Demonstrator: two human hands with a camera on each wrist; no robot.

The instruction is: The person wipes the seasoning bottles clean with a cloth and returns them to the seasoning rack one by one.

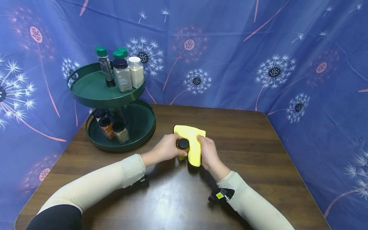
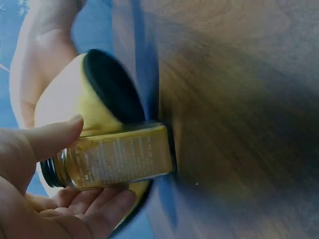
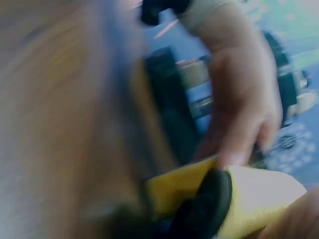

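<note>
A square spice jar (image 1: 183, 144) with a black lid stands over the table's middle, its contents yellowish through the clear walls. My left hand (image 1: 166, 148) grips it from the left, thumb and fingers on either side in the left wrist view, where small white print shows on the jar (image 2: 122, 157). Against the jar's far and right sides lies a yellow cloth (image 1: 195, 151) with a dark underside. My right hand (image 1: 209, 153) pinches that cloth, thumb on top. In the blurred right wrist view the cloth (image 3: 259, 199) hides most of the jar.
A green two-tier round rack (image 1: 103, 103) stands at the back left. Several bottles and shakers (image 1: 123, 76) are on its upper tray, and a few black-lidded jars (image 1: 121, 132) on the lower one. The brown wooden table (image 1: 244, 143) meets a blue dandelion-print curtain (image 1: 227, 64).
</note>
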